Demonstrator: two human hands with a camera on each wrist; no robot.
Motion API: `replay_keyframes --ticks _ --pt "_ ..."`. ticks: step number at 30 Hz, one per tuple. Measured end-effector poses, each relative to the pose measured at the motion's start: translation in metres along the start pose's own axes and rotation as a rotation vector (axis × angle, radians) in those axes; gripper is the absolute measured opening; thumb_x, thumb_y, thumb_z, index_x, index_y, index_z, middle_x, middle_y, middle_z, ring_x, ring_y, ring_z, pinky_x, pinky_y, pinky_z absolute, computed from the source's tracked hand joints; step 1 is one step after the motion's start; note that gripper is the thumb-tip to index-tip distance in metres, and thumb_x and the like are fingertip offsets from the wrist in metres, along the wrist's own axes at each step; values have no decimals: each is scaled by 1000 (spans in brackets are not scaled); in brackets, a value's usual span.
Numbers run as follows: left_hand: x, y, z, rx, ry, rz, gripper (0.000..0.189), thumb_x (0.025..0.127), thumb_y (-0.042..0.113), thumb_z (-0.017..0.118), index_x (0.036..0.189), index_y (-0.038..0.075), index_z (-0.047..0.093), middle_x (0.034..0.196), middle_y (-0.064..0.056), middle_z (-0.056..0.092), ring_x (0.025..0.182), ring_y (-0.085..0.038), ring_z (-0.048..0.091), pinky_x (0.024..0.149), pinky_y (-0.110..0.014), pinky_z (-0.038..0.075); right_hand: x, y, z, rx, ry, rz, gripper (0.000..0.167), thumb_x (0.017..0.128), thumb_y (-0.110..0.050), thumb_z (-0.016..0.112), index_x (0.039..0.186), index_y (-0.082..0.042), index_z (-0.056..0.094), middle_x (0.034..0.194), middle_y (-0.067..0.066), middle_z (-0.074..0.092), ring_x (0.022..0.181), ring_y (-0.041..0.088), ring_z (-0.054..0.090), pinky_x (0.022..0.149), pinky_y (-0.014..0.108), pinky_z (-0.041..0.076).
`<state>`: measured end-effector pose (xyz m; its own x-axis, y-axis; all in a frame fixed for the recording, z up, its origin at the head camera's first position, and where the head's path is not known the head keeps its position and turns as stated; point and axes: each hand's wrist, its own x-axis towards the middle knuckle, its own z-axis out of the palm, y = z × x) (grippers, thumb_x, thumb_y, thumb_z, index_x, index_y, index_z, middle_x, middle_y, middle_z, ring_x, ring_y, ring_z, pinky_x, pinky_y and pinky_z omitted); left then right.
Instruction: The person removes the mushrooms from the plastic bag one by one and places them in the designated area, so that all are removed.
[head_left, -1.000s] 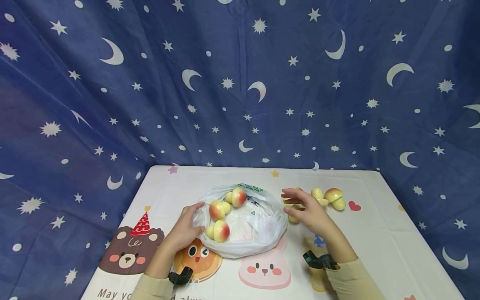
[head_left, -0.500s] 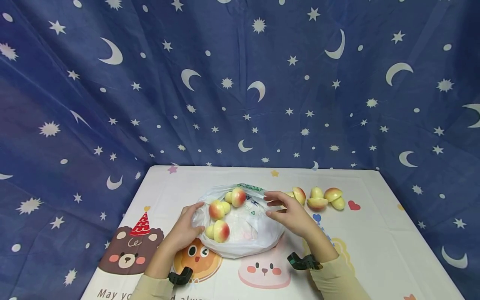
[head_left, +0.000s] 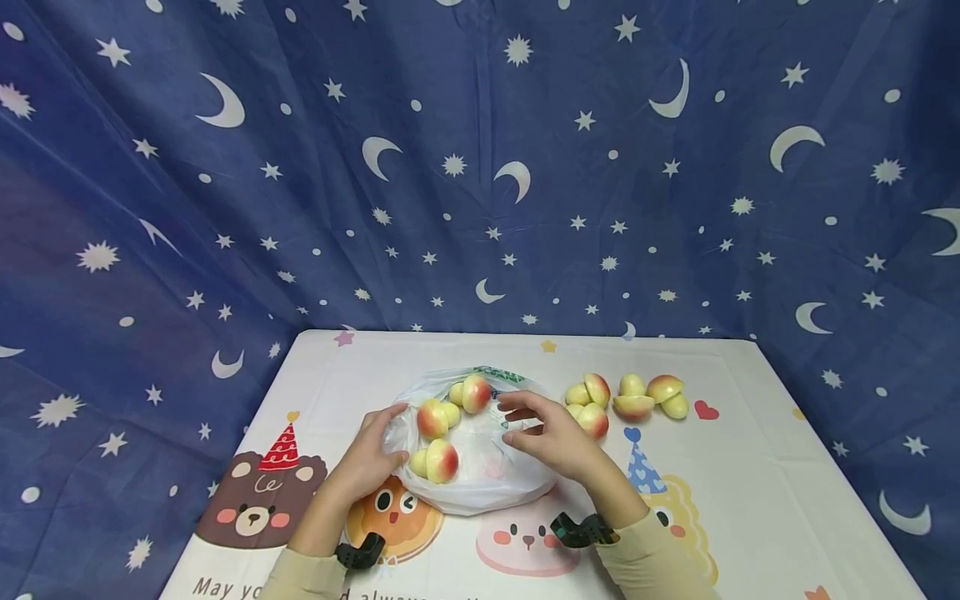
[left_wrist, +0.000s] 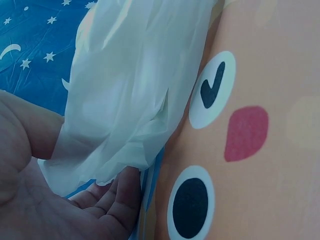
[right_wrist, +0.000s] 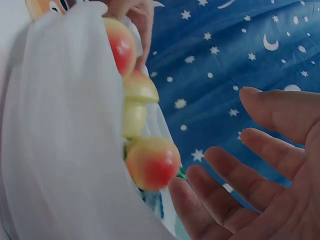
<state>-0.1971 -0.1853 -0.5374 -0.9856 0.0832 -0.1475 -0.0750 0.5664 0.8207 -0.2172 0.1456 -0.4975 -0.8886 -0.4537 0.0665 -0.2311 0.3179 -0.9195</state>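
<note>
A white plastic bag (head_left: 480,492) lies spread open on the table, holding three toy mushrooms with pale yellow stems and red-yellow caps: one at the back (head_left: 476,394), one in the middle (head_left: 432,419) and one in front (head_left: 441,461). At the bag's left edge, my left hand (head_left: 367,454) grips the plastic (left_wrist: 125,90) between thumb and fingers. Over the right part of the bag hovers my right hand (head_left: 551,433), fingers spread and nothing in them. The right wrist view shows its fingers (right_wrist: 235,175) close to the capped end of a mushroom (right_wrist: 155,162).
Right of the bag, several more mushrooms lie on the table: two nearest the bag (head_left: 592,419), then another (head_left: 633,406), then one (head_left: 666,389) farthest right. A printed cartoon cloth (head_left: 720,467) covers the table. Behind it hangs a blue star-and-moon curtain (head_left: 480,208).
My right hand has moved left, from beside the loose mushrooms to over the bag, uncovering those mushrooms. My left hand has stayed at the bag's edge.
</note>
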Motion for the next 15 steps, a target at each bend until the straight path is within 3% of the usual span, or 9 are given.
replay_keyframes --ticks 4,15 --pt "1 -1 0 2 1 7 80 92 -1 73 164 14 42 161 -24 37 156 -55 34 125 -76 26 3 1 12 -3 -25 -15 53 95 -13 79 146 -8 62 145 20 66 131 38 66 100 30 59" --pt "3 -2 0 7 1 8 80 91 -1 73 164 14 43 161 -25 37 156 -54 36 125 -75 27 12 4 40 77 -54 -25 54 94 -6 78 146 -4 61 150 21 63 139 40 62 106 49 60"
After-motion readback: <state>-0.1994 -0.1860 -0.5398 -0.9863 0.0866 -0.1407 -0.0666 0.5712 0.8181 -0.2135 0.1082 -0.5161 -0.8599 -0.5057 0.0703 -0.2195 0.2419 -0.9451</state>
